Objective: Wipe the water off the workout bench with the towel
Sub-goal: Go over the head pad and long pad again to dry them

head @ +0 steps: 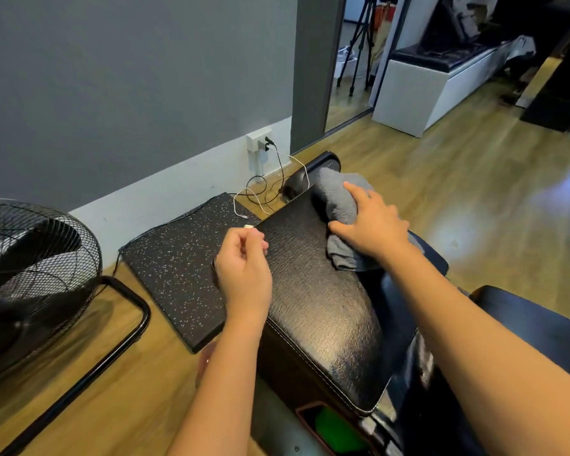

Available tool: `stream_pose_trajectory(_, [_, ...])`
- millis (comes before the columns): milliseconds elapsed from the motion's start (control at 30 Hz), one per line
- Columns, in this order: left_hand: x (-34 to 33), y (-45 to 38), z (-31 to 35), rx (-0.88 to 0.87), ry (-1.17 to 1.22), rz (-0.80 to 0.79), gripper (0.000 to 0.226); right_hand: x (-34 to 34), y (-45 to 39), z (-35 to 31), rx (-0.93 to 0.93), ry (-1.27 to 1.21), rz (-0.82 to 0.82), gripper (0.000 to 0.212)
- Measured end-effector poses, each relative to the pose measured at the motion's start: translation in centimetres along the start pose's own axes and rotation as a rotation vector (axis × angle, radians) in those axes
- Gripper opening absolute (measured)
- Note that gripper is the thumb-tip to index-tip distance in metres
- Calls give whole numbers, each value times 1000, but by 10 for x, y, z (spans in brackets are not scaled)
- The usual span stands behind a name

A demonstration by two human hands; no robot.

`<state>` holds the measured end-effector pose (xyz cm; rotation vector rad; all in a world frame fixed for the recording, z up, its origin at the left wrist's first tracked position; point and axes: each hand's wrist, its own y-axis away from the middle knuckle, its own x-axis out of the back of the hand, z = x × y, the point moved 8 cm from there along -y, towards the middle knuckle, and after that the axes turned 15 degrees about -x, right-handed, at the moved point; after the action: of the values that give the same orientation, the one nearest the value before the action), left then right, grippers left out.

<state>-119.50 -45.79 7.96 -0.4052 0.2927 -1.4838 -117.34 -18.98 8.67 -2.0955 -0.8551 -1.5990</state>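
Meanwhile the right hand [372, 225] lay spread, fingers fairly straight, pressing a bunched grey towel [338, 205] onto the far end of the black padded bench [320, 307]. The left hand [244, 264] hovered by the bench's left edge, fingers loosely curled, holding nothing that could be made out. A speckled mat [178, 268] lay on the wooden floor [474, 179] beside the bench, with a black fan [30, 274] further left.
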Motion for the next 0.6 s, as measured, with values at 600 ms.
stream_pose_trajectory(600, [-7, 0, 10, -15, 152, -107, 20, -13, 115, -17, 413, 95, 40, 79])
